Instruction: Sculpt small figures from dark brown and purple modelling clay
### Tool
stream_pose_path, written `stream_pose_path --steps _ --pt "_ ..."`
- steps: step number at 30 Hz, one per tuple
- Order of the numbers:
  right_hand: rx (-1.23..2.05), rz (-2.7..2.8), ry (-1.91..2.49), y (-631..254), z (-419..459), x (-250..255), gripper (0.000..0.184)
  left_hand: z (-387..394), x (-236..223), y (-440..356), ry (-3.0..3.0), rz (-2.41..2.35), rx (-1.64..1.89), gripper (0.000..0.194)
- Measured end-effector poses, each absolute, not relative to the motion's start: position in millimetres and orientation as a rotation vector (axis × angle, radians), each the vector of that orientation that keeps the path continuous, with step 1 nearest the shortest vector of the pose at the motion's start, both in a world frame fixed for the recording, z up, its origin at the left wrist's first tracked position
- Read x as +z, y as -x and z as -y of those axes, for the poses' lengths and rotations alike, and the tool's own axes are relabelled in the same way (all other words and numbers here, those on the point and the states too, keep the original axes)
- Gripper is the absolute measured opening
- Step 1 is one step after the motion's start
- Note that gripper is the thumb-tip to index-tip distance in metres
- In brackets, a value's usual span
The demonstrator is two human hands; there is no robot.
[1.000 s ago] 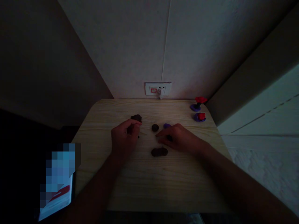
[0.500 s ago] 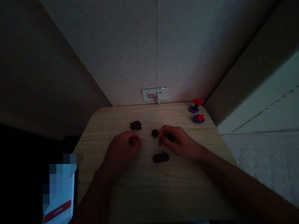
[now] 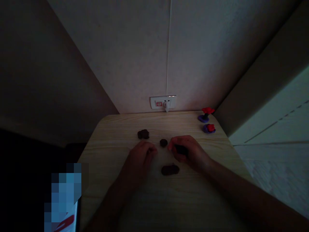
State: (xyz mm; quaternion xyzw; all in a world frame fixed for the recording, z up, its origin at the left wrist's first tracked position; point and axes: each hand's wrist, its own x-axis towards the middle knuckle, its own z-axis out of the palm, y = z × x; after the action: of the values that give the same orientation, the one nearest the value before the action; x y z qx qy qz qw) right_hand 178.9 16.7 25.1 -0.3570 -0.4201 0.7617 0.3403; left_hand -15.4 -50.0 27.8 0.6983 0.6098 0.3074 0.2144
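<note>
My left hand (image 3: 142, 158) is over the table with thumb and fingers pinched together; whatever is between them is too dark and blurred to make out. Just to its right lies a small round brown lump (image 3: 163, 142) that looks like modelling clay. My right hand (image 3: 187, 151) is close by that lump on the other side, fingers curled in, with a black patch inside the curl that could be an object or shadow. Below, between the hands, rests a long flattened dark brown clay piece (image 3: 170, 169). A lumpy brown clay piece (image 3: 143, 134) sits beyond my left hand.
Two small red and purple figures, a taller one (image 3: 207, 113) and a lower one (image 3: 209, 128), stand at the table's back right corner. A wall socket (image 3: 163, 102) with a plug is behind the wooden table (image 3: 116, 129). A lit screen (image 3: 70, 222) shows at lower left.
My left hand has moved right toward the small round lump; a thin pale sliver at its fingertips no longer shows. My right hand stays near the lump. The whole view has shifted slightly.
</note>
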Motion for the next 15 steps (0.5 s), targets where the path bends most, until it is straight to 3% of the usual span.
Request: stream_pose_path --steps 6,10,15 --pt "2.065 0.913 0.957 -170.2 -2.9 28.5 0.044 53.1 33.2 -23.2 -2.040 -1.418 1.363 0.009" --pt "2.150 0.752 0.903 -167.1 2.8 27.4 0.048 46.7 27.9 -32.2 -1.990 -1.413 1.428 0.009" --pt "2.013 0.915 0.923 -163.1 6.1 21.6 0.047 39.3 26.6 -30.3 -1.719 -1.496 1.451 0.009"
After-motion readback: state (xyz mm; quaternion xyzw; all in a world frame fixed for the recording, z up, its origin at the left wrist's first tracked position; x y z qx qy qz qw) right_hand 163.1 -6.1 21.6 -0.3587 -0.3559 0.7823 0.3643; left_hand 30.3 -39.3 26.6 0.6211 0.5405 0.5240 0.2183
